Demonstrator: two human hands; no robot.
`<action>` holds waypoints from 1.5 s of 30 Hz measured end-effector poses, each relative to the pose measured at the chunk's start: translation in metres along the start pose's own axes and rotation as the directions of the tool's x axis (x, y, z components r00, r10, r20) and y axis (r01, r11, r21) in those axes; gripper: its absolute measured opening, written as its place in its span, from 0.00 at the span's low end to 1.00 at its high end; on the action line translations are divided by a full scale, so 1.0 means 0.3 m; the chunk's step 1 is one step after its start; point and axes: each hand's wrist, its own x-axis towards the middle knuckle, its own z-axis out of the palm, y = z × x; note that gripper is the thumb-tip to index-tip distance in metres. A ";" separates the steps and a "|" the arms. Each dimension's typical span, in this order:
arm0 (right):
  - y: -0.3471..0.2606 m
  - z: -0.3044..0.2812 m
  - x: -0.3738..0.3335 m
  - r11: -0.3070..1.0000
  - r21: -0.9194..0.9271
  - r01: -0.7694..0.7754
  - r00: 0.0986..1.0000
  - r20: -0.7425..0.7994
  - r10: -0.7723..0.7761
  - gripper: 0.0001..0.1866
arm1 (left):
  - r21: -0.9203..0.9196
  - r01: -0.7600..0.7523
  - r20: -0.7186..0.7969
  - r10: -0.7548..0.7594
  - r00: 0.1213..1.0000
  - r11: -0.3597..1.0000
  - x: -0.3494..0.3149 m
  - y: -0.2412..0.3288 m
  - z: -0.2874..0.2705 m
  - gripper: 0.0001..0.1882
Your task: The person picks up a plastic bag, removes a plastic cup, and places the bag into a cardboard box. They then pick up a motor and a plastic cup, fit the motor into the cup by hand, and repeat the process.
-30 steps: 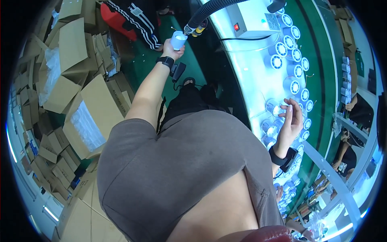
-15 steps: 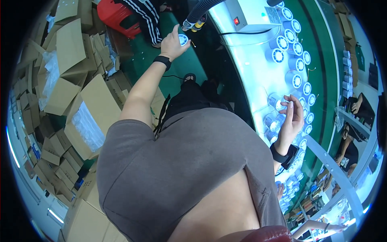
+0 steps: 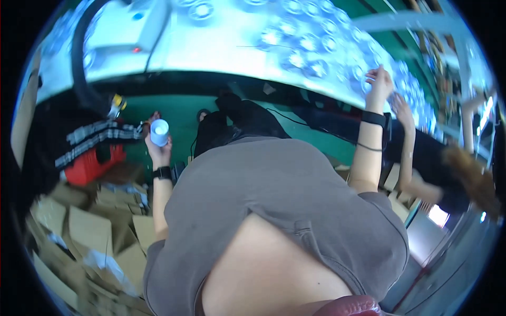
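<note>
My left hand is wrapped round a white cylindrical housing with a round end facing up. It is held off the table at the left, above the green floor. My right hand hovers at the right over the lit white tabletop, fingers bent and somewhat apart, with nothing visible in them. Close to it lie several similar pale round housings, blurred. Whether my right fingers touch one of them cannot be made out.
A co-worker's hand reaches in beside my right wrist. At the left are a white box-shaped device, a dark flexible hose, another person's striped sleeve or leg and a red stool. Opened cardboard boxes lie lower left.
My view has turned toward the table, which now spans the top. My left hand still holds the white housing, now tilted differently. My right hand stays over the table, now beside a co-worker's hand.
</note>
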 end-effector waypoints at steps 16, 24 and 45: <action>0.202 -0.022 -0.011 0.290 -0.813 0.505 0.856 0.514 -0.049 0.33 | 0.291 0.256 0.574 -0.382 0.724 0.922 -0.254 -0.164 0.568 0.22; 0.077 -0.151 -0.070 0.889 0.348 -0.299 0.774 0.633 0.012 0.34 | 0.224 0.260 0.376 -0.330 0.866 0.939 -0.264 -0.259 0.589 0.20; 0.105 1.057 -0.889 0.315 -0.599 -0.736 -0.532 0.800 0.278 0.21 | -0.435 -0.028 0.234 0.143 0.962 0.900 -0.581 -0.135 -0.252 0.17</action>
